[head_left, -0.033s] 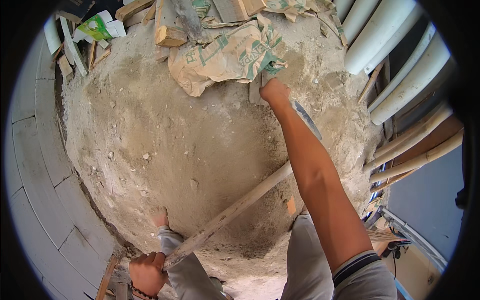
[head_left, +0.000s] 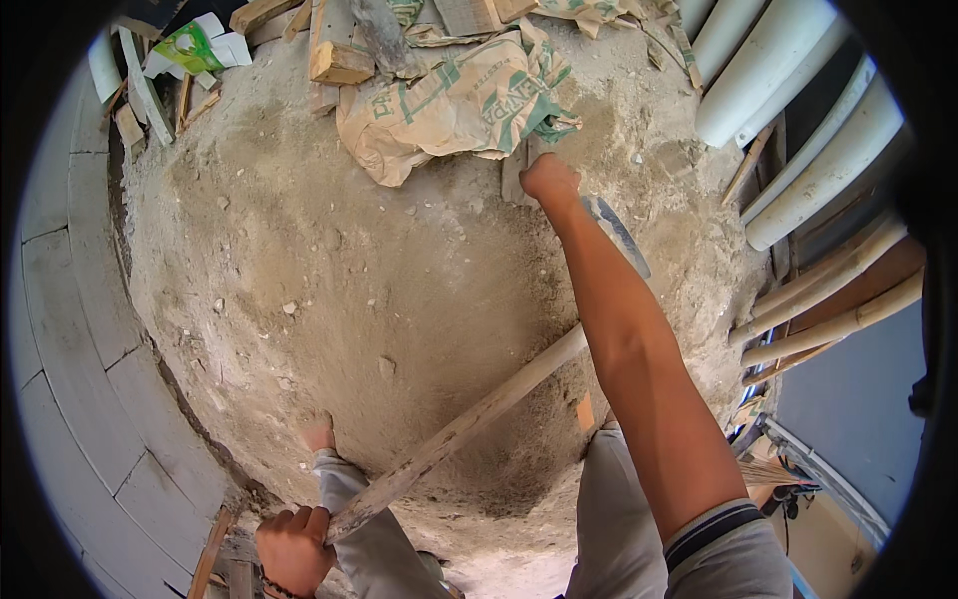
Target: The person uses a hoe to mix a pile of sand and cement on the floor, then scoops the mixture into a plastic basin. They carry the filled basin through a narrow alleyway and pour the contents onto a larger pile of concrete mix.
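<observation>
My left hand (head_left: 291, 551) is wrapped round the near end of a long wooden handle (head_left: 459, 429). The handle slants up to the right over the sandy ground and passes behind my right forearm. Beyond that forearm a dusty metal blade (head_left: 621, 236) partly shows; where it joins the handle is hidden. With the arm stretched far forward, my right hand (head_left: 551, 180) is closed in a fist on a grey, flat, board-like piece (head_left: 515, 178). A crumpled brown paper bag (head_left: 439, 110) with green print lies just beyond that hand, partly over the piece.
Wood offcuts (head_left: 339, 62) lie at the far side, with a green and white carton (head_left: 195, 48) to their left. White pipes (head_left: 768, 70) and wooden poles (head_left: 838, 329) lean along the right. Grey blocks (head_left: 75, 290) border the left. My bare foot (head_left: 319, 431) rests on the sand.
</observation>
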`<state>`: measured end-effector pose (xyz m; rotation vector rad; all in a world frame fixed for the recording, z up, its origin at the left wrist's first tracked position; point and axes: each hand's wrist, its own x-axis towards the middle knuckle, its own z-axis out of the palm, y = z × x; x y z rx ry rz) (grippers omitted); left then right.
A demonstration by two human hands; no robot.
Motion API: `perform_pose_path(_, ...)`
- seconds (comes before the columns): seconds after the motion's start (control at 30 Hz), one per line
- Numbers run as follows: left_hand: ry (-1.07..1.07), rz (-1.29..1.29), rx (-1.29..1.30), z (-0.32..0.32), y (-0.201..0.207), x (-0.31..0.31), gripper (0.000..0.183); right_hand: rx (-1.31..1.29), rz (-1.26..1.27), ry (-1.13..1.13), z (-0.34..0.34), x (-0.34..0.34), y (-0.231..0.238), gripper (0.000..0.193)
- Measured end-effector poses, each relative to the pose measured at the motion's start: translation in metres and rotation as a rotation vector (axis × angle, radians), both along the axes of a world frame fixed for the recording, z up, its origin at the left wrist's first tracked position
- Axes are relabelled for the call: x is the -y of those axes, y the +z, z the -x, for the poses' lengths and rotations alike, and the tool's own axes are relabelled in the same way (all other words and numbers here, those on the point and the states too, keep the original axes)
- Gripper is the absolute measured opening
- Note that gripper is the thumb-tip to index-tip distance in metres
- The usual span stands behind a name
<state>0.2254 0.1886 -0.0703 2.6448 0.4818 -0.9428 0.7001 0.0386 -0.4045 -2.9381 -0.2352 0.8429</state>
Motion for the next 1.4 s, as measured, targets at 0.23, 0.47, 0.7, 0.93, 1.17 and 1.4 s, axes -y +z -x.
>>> perform_pose_path(0.23,0.046,-0.065,0.053,-0.035,0.004,0.039,0.020,0.022,-0.190,0.041,-0.002,0.015,-0.068,0.034)
perform_pose_path(0.47,-0.054,-0.024,0.045,-0.060,0.046,0.049,0.012,-0.087,-0.338,-0.030,-0.021,0.088,0.117,0.034)
perform_pose_path(0.7,-0.011,0.011,0.162,-0.090,0.075,0.078,0.008,-0.350,-0.610,-0.357,-0.065,0.155,0.309,0.037)
perform_pose_path(0.93,-0.049,0.051,0.151,-0.109,0.102,0.095,0.010,-0.303,-1.231,-0.179,-0.179,0.008,0.448,0.075)
perform_pose_path(1.17,0.021,0.083,0.140,-0.094,0.091,0.090,0.012,0.357,-0.513,-0.247,0.028,0.132,0.285,0.066)
perform_pose_path(1.4,0.079,0.095,0.155,-0.060,0.064,0.090,0.013,-0.781,-0.966,-1.702,0.250,0.161,0.156,0.054)
